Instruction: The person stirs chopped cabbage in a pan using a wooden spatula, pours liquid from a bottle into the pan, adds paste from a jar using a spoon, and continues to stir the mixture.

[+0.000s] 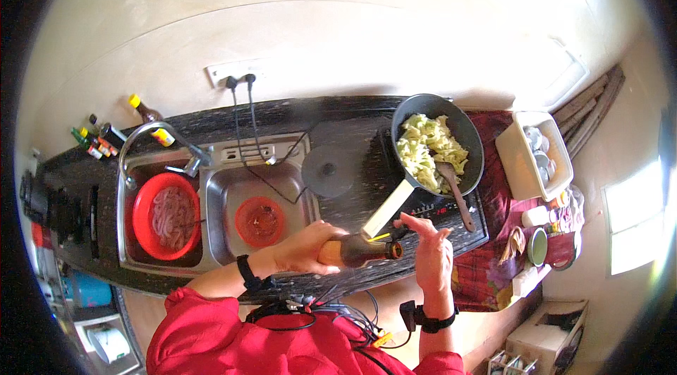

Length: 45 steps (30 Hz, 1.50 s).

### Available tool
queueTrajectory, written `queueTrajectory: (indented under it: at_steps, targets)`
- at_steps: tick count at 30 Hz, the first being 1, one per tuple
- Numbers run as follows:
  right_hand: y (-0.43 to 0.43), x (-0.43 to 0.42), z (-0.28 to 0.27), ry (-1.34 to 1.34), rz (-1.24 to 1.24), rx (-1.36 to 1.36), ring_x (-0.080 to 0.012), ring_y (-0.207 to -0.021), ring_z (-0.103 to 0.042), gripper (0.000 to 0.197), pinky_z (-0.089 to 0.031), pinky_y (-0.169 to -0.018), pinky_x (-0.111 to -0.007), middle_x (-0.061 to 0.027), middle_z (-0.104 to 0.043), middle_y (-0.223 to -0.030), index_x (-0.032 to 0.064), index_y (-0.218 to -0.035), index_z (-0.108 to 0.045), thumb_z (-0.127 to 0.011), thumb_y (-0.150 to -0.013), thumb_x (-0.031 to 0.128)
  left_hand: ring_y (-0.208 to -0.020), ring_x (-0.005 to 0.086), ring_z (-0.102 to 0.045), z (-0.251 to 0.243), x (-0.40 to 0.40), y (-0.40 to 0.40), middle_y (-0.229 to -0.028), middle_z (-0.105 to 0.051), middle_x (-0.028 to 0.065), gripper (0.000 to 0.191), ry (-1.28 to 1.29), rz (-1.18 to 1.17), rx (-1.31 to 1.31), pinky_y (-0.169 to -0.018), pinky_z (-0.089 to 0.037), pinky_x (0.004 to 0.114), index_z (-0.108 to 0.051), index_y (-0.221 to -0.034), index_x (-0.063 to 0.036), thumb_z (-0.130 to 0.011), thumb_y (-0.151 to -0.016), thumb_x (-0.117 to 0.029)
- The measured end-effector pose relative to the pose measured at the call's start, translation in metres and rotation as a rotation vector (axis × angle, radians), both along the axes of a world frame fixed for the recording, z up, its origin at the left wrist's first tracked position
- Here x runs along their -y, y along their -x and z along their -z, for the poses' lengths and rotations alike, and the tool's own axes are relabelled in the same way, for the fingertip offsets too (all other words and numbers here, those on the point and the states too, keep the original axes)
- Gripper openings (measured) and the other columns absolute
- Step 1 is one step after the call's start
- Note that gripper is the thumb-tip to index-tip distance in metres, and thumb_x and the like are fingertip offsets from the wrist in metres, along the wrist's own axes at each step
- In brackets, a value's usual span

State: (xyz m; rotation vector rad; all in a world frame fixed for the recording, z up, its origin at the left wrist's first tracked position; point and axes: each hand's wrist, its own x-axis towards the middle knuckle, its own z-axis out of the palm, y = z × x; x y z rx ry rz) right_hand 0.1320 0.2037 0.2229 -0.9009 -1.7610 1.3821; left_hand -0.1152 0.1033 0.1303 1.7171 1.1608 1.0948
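My left hand (312, 248) grips a brown glass bottle (359, 250), tilted nearly flat with its uncapped mouth pointing right. Facing that mouth, my right hand (431, 245) is raised with its fingers apart and no object visible in it. Just beyond both hands, a deep frying pan (476, 155) rests on the induction hob (476, 211), its pale handle (389, 208) slanting back towards the bottle. Chopped cabbage (428, 147) lies in the pan, and a wooden spatula (459, 197) leans over its rim.
Left is a double sink (211, 205) holding a red basin (138, 221) of pale strips and a smaller red bowl (240, 221). A glass lid (328, 168) lies beside the sink. Right of the hob stand a cream tub (508, 163) and a green bowl (537, 248). Power cords (240, 147) cross the sink.
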Motion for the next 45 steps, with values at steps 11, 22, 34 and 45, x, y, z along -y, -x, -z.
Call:
queueTrajectory:
  at_steps: [11, 22, 34, 45]
  targets:
    - [0.019, 0.048, -0.006, -0.2, 0.198, 0.191, -0.0243, -0.105, -0.064, 0.074, -0.04, -0.107, -0.043, -0.0142, -0.073, -0.103, -0.002, -0.109, -0.074, -0.031, -0.107, 0.059, -0.113, 0.0255, -0.063, 0.011, 0.073, 0.074, -0.121, -0.064, 0.0144, 0.07, 0.149, -0.446, 0.24, -0.101, -0.048, 0.038, -0.054, -0.128, -0.0012, -0.091, -0.072, -0.021]
    - [0.031, 0.083, 0.023, -0.256, 0.163, 0.382, -0.0242, -0.094, -0.063, 0.055, -0.037, -0.108, -0.042, -0.0094, -0.072, -0.09, 0.0028, -0.092, -0.071, -0.034, -0.111, 0.038, -0.101, 0.0242, -0.069, 0.021, 0.038, 0.212, -0.109, -0.069, 0.0126, 0.067, -0.203, -1.195, -0.005, -0.089, -0.054, 0.035, -0.051, -0.125, -0.0035, -0.09, -0.073, -0.019]
    - [-0.016, 0.095, 0.063, -0.129, 0.364, 0.39, -0.0204, -0.086, -0.067, 0.058, -0.051, -0.087, -0.034, -0.0141, -0.072, -0.089, -0.0041, -0.1, -0.072, -0.04, -0.11, 0.043, -0.104, 0.0345, -0.069, 0.09, -0.034, 0.302, -0.114, -0.067, 0.0202, 0.077, -0.155, -1.442, 0.009, -0.088, -0.055, 0.042, -0.042, -0.127, -0.0013, -0.091, -0.072, -0.022]
    - [-0.005, 0.092, 0.055, -0.246, 0.364, 0.556, -0.0188, -0.079, -0.067, 0.055, -0.05, -0.079, -0.033, -0.0134, -0.074, -0.085, -0.0039, -0.096, -0.074, -0.037, -0.111, 0.034, -0.092, 0.0177, -0.064, 0.111, -0.049, 0.323, -0.104, -0.066, 0.0093, 0.068, -0.227, -1.341, 0.166, -0.087, -0.053, 0.034, -0.041, -0.12, -0.0004, -0.089, -0.074, -0.011]
